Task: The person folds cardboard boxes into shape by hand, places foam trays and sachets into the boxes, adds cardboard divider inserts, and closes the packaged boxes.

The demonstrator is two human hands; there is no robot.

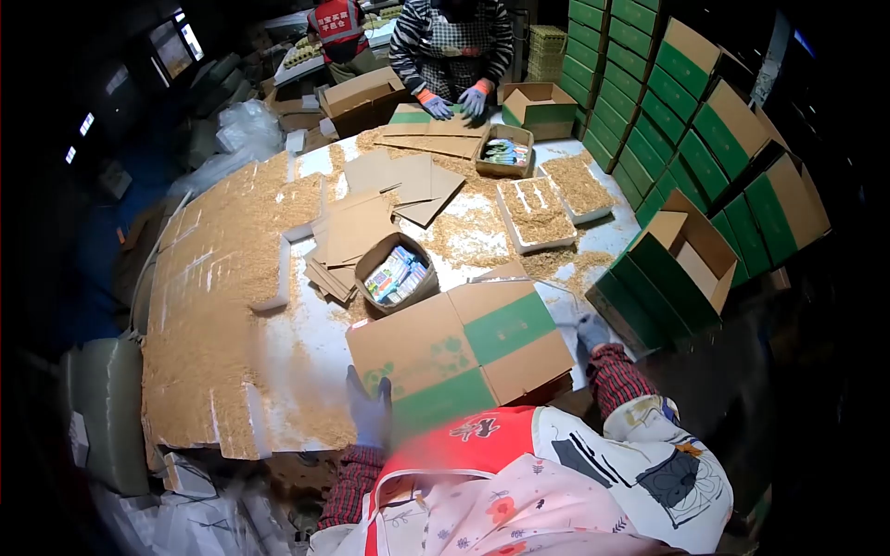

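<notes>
A flat brown cardboard box (436,343) with green bands lies in front of me on the table. My left hand (369,412), in a grey-blue glove, is at the box's left front corner. Its thumb stands apart from the raised fingers, and nothing is in it. Past the box's right end is my right hand (591,334), gloved too, with fingers curled. What they hold, if anything, is too small to make out. A basket of small printed packets (396,276) stands just behind the box.
Flat cardboard pieces (352,227) and wood shavings (204,315) cover much of the table. White trays of shavings (536,215) stand at the back right. An open green box (672,264) and stacked green boxes (640,139) line the right side. A co-worker's gloved hands (454,102) touch cardboard opposite.
</notes>
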